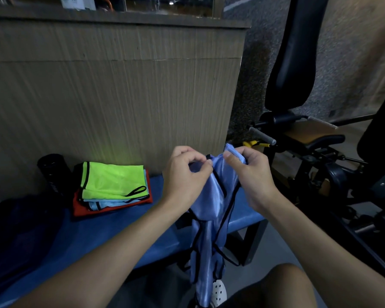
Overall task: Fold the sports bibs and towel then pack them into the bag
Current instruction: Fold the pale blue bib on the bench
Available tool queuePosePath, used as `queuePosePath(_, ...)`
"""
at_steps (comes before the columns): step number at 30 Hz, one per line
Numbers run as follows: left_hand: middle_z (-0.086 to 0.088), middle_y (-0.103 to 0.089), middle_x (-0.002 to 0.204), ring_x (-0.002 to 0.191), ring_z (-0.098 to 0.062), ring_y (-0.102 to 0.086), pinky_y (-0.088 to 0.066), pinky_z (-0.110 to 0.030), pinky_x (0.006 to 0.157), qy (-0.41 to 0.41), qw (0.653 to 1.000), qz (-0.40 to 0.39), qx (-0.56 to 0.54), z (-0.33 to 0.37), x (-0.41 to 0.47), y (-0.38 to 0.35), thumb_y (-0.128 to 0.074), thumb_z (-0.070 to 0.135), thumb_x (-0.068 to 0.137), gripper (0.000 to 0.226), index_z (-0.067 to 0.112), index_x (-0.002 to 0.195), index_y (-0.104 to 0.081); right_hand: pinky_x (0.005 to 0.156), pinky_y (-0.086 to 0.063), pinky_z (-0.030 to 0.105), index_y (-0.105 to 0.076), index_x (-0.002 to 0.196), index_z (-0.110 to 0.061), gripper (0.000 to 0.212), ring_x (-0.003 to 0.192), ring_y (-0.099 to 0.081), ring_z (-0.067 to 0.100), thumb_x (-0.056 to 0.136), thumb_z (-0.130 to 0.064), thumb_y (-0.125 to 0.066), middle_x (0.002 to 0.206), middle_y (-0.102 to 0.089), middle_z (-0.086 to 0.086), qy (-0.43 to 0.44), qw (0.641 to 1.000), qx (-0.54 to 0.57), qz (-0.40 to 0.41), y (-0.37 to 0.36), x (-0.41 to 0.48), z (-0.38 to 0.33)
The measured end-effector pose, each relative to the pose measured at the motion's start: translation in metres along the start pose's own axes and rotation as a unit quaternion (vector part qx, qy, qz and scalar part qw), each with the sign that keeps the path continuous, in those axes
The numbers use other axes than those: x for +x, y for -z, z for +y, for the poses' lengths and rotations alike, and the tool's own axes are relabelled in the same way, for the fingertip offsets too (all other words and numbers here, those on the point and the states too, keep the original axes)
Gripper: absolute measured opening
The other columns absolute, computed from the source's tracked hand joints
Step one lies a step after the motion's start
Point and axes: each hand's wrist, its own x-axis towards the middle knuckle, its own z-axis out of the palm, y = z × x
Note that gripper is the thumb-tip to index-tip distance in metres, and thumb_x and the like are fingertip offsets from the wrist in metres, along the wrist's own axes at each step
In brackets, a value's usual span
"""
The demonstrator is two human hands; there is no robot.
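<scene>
Bib of light-blue, black-trimmed mesh (209,203) hangs pinched at its top by our left grip (185,174) and right grip (251,176), folded bibs (113,181) stacked leftward on the blue counter (120,230).

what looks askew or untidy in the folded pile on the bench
Slightly fanned: the red bib and light blue bib poke out beneath the yellow bib, and a black strap loop lies loose on top.

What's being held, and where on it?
The light blue bib: left hand and right hand each pinch its top edge; the rest hangs down.
</scene>
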Motion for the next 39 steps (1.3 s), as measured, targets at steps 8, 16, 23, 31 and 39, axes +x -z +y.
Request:
queuePosePath(8,0.007,-0.044,0.047,0.042,-0.002,-0.031,-0.025,-0.018,0.045,0.001,0.994,-0.110,-0.008,0.011,0.032,0.025,-0.057,-0.003,0.088,0.019,0.008,0.074,-0.051,0.101,-0.041,0.030,-0.056,0.074,-0.001,0.014,0.121,-0.059,0.009,0.082,-0.008,-0.066,0.117,-0.069,0.012,-0.006,0.987,0.048,-0.153,0.009,-0.003,-0.011)
queuePosePath(16,-0.011,-0.074,0.074,0.066,-0.014,-0.065,-0.053,-0.031,0.065,0.011,0.990,-0.134,-0.046,0.016,0.034,0.038,-0.075,0.014,0.087,0.011,0.004,0.086,-0.069,0.068,-0.040,0.028,-0.059,0.082,0.007,0.016,0.073,-0.048,0.020,0.090,-0.005,-0.067,0.076,-0.056,0.012,0.012,0.988,0.032,-0.153,-0.011,-0.015,-0.004)
queuePosePath(23,0.000,-0.073,0.085,0.082,-0.006,-0.066,-0.053,-0.023,0.082,0.062,0.959,-0.266,-0.072,-0.005,0.031,0.059,-0.070,0.009,0.090,0.019,0.014,0.109,-0.069,0.073,-0.041,0.038,-0.060,0.084,0.005,0.020,0.076,-0.050,0.023,0.089,-0.011,-0.069,0.079,-0.057,0.015,0.017,0.995,0.036,-0.091,-0.002,-0.003,-0.001)
queuePosePath(31,0.001,-0.052,0.061,0.055,-0.007,-0.043,-0.035,-0.020,0.053,-0.052,0.988,-0.147,-0.006,0.008,0.037,0.052,-0.070,0.015,0.091,0.020,0.012,0.075,-0.058,0.083,-0.047,0.031,-0.072,0.089,-0.008,0.011,0.090,-0.062,0.010,0.090,-0.018,-0.068,0.102,-0.066,0.003,0.047,0.994,-0.038,-0.090,0.000,0.000,0.000)
queuePosePath(39,0.007,-0.042,0.055,0.052,-0.006,-0.036,-0.031,-0.026,0.055,-0.095,0.985,-0.138,0.039,0.007,0.042,0.057,-0.065,0.020,0.094,0.023,0.013,0.076,-0.054,0.073,-0.044,0.028,-0.070,0.094,-0.015,0.017,0.079,-0.057,0.009,0.092,-0.004,-0.058,0.092,-0.060,-0.003,0.117,0.972,-0.086,-0.182,0.001,-0.003,-0.014)
